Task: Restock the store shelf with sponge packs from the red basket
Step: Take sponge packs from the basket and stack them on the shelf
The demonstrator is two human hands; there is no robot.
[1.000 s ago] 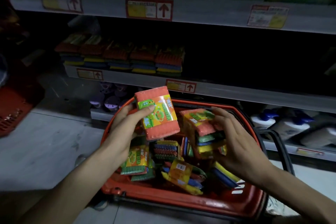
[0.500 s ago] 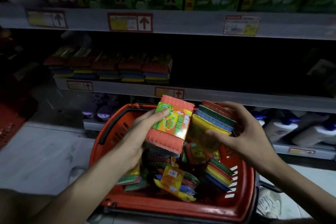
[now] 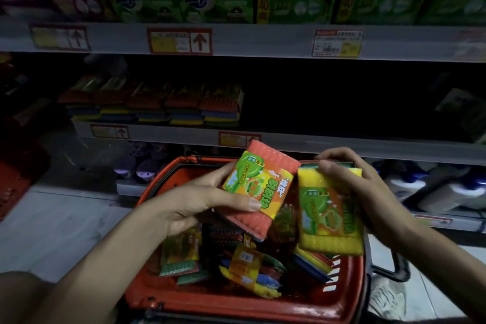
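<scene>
**A:** What could go wrong from here?

**B:** Both hands are loaded at once. The left hand (image 3: 200, 200) pinches the orange pack (image 3: 263, 184) along one side only, thumb across the printed label and fingers behind. I'd judge that the slick wrapper could slide free and drop back into the red basket (image 3: 236, 302) at the bottom centre.

**A:** And the other one?

**B:** The right hand (image 3: 352, 181) is clamped on the yellow pack (image 3: 328, 218) from its top edge, fingers curled over it, so the pack hangs down. It's right beside the orange one, touching or nearly so. A knock between them could loosen either grip.

**A:** Where would they go?

**B:** Likely the middle shelf (image 3: 342, 146), where a row of packs (image 3: 157, 102) sits at centre left. The stretch to its right is too dark to read, so a pack could land crooked or tip that row.

**A:** The arms?

**B:** Both bare forearms reach in from the lower corners. The hands are held above the basket, over the loose packs (image 3: 244, 265) lying inside.
</scene>
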